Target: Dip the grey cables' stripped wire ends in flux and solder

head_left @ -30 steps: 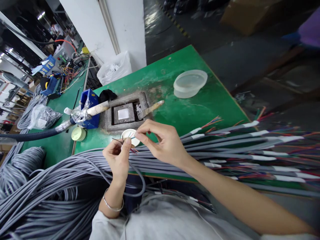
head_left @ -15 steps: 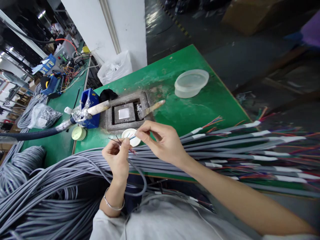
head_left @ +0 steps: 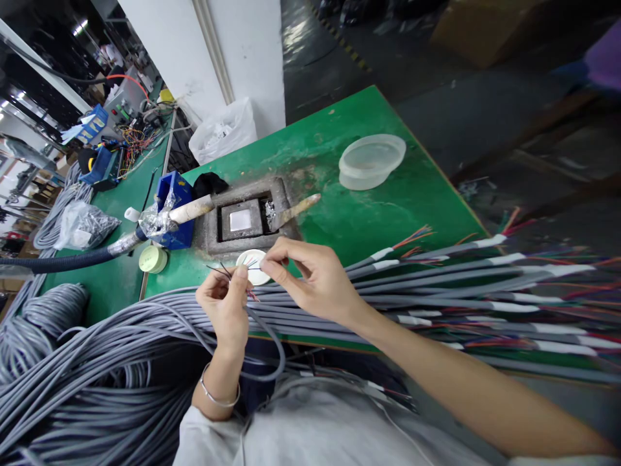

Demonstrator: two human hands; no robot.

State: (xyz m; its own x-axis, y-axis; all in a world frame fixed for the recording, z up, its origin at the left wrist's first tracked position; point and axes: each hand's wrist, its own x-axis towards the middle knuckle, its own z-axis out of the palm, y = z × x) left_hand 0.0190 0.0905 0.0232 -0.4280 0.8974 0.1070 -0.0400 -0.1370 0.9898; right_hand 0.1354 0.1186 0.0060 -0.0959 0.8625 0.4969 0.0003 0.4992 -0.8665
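My left hand (head_left: 226,310) is closed round the end of a grey cable (head_left: 269,340), whose thin coloured wires (head_left: 242,266) fan out above my thumb. My right hand (head_left: 313,278) pinches one of those wires between thumb and forefinger. Both hands hover over a small white round lid (head_left: 256,274) on the green table (head_left: 339,213). Just behind the lid sits a grey solder pot (head_left: 245,217) with a wooden-handled tool (head_left: 295,210) resting across it.
A thick bundle of grey cables (head_left: 436,285) with taped, stripped ends crosses the table to the right, and more coil at lower left (head_left: 97,375). A clear plastic tub (head_left: 371,160), a blue bin (head_left: 175,210), a hose (head_left: 72,259) and a pale green tape roll (head_left: 152,259) stand nearby.
Both hands shifted very slightly up and left while working the fanned wires. Nothing else has moved.
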